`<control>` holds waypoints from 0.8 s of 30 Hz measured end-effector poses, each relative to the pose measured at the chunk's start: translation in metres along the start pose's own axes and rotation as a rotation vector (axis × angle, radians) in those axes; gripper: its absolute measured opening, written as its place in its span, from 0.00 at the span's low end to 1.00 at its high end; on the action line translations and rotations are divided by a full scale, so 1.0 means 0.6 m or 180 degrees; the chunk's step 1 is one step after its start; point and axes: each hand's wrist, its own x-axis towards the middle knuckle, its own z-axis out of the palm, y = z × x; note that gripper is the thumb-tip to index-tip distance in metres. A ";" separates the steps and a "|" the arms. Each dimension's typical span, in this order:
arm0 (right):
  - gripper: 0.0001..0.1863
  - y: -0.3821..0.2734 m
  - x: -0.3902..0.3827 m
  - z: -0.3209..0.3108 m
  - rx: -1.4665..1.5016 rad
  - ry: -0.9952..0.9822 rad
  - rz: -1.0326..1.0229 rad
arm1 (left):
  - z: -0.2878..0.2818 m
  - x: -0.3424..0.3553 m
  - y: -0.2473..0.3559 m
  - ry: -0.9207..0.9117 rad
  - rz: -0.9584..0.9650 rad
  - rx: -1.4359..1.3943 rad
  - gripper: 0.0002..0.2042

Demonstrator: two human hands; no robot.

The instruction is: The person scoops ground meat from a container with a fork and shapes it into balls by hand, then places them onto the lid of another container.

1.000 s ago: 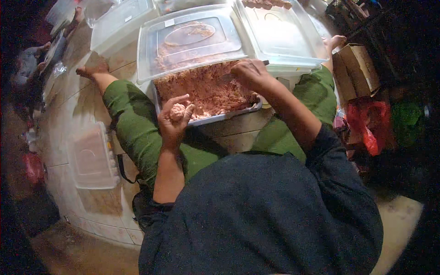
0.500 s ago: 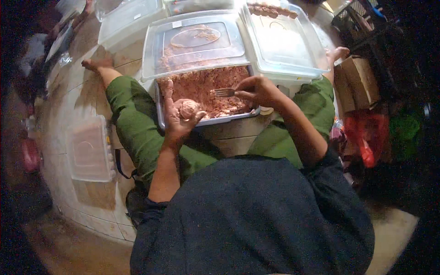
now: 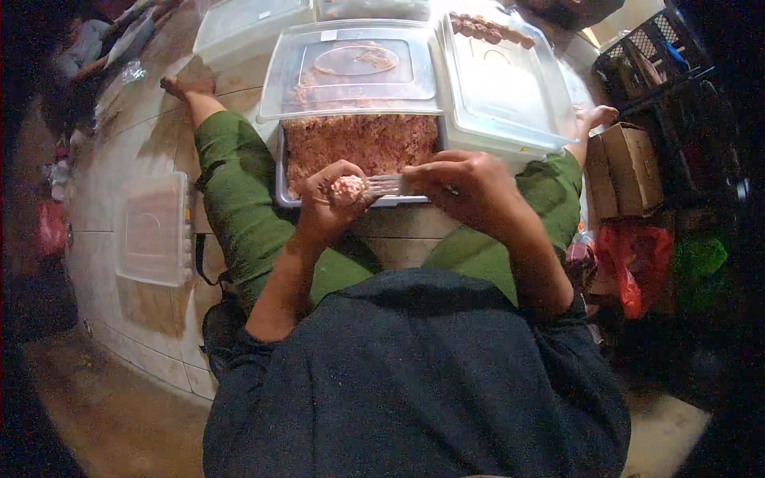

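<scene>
I sit on a tiled floor with my legs in green trousers spread around a metal tray [image 3: 280,182] of pink minced meat [image 3: 358,143]. My left hand [image 3: 331,209] is cupped around a small lump of the meat [image 3: 347,188] just above the tray's near edge. My right hand [image 3: 466,185] grips a metal fork [image 3: 387,186] whose tines touch that lump. A clear plastic lid [image 3: 351,72] lies over the far half of the tray.
A clear plastic box [image 3: 502,88] with a row of shaped brown pieces [image 3: 490,30] stands at the right of the tray. Another clear lid [image 3: 153,229] lies on the floor at my left. A cardboard box [image 3: 629,169], red bags [image 3: 629,271] and a black crate [image 3: 661,72] stand at the right.
My right hand has brought the fork from the mince in the tray to the lump in my left hand. Both hands have drawn closer to my body.
</scene>
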 end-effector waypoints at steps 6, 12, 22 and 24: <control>0.09 0.009 -0.012 0.034 0.0444 0.0435 -0.0249 | 0.010 0.001 -0.002 -0.0104 -0.0048 -0.0536 0.13; 0.06 0.015 -0.013 0.036 0.1131 0.0303 0.0549 | -0.002 0.004 -0.002 0.0117 0.0223 0.0211 0.35; 0.10 0.014 -0.024 0.112 0.1214 0.0784 0.0167 | -0.010 0.006 -0.005 -0.0255 -0.0146 -0.0015 0.25; 0.12 0.015 -0.017 0.107 0.0720 0.1021 -0.0009 | -0.008 -0.001 0.003 -0.0150 -0.0337 -0.0200 0.15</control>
